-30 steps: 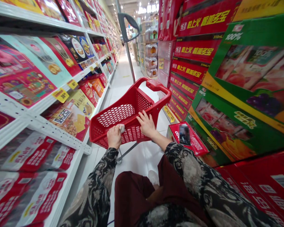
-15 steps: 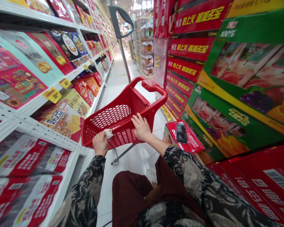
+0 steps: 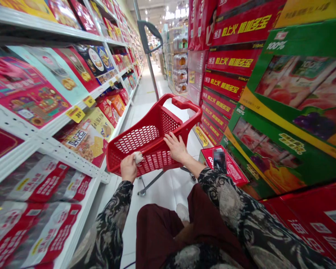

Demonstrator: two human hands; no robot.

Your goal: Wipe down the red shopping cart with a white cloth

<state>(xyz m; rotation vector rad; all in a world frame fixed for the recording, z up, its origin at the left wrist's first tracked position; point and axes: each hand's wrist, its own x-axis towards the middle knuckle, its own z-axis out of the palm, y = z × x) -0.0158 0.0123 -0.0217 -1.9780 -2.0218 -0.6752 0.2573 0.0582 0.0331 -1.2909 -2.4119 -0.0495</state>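
Note:
A red plastic shopping cart (image 3: 154, 149) with perforated sides stands tilted in front of me on a grey metal frame. At the near rim, toward its left end, my left hand (image 3: 128, 168) is closed on a crumpled white cloth (image 3: 138, 157), which presses against the cart's side. Farther right, my right hand (image 3: 177, 148) grips the same rim, its fingers laid over the edge and its thumb side partly hidden. The inside of the basket is only partly visible.
Shelves of boxed snacks (image 3: 81, 138) run along the left. On the right rise stacked red drink cartons (image 3: 224, 82) and green juice boxes (image 3: 305, 123). A dark, blurred-out object (image 3: 219, 160) lies on a low red box (image 3: 233, 170). A grey-handled pole (image 3: 152, 74) stands behind the cart.
The whole scene has shifted slightly to the right in view as my head turned. Both hands keep nearly the same places on the cart, and the white cloth is still in my left hand.

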